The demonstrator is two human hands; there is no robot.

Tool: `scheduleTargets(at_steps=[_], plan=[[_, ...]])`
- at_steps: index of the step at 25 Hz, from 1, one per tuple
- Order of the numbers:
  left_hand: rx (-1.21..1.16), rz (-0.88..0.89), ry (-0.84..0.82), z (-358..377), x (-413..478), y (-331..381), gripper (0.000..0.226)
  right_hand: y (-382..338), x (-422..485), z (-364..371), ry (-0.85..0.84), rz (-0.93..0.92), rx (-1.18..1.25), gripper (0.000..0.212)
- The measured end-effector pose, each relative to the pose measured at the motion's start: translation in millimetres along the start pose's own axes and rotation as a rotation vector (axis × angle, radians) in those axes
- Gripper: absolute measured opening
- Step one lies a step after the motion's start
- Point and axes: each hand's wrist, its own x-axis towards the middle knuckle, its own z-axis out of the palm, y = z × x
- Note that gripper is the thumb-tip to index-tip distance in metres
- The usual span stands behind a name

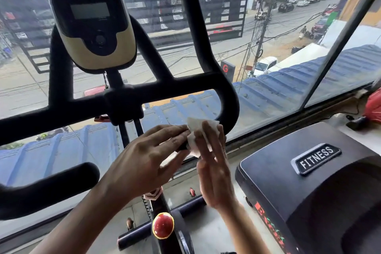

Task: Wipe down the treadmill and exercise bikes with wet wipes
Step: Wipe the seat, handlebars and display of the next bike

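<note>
readable text: "fitness" on a silver-edged badge (316, 158) on the treadmill's black motor cover (288, 192), at 4 o'clock; partly legible red lettering on that cover's side, cannot read it whole. a "g" on a dark sign (227, 68) outside the window.

surroundings: large window pane (288, 57) ahead, with street, parked cars and a blue corrugated roof (309, 80) below. red bag (374, 105) on the sill at 3 o'clock. red knob (163, 225) on the bike frame at 6 o'clock.

exercise bike: black padded handlebars (206, 80) fill the centre; a black-and-cream console (92, 22) with a blank grey screen sits at 11 o'clock and hides part of the left bar.

wet wipe (198, 130): white, crumpled, just below centre, wrapped on the end of the right handlebar grip. left hand (144, 163) has its fingers closed on the grip end and the wipe's edge. right hand (214, 169) is flat, fingers together and extended, pressed over the wipe, not clenched.
</note>
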Motion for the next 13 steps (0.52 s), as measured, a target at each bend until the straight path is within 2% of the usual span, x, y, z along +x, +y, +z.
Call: scheduleTargets(at_steps=[1,4,6,9,10,13], plan=[[0.01,-0.004,-0.008,-0.4,1.3,0.5,0.036,12.3,5.1,-4.6,0.044,0.016,-0.023,0.045],[0.045,-0.013,-0.054,-1.0,7.3,4.4,0.038,26.4,24.4,-16.7,0.236,0.239,0.073,0.039],[0.053,-0.005,-0.108,-3.2,14.7,7.1,0.039,16.6,24.6,-19.4,0.207,0.242,0.119,0.035],[0.067,0.035,-0.219,-11.7,32.8,5.4,0.039,12.8,21.1,-30.6,0.085,0.037,0.109,0.032],[0.101,0.045,-0.247,-14.5,40.4,3.6,0.041,20.8,25.8,-35.8,0.076,0.035,0.109,0.032],[0.23,0.042,-0.286,-16.4,71.8,-8.6,0.046,48.8,57.6,-49.0,0.084,0.179,0.115,0.026]])
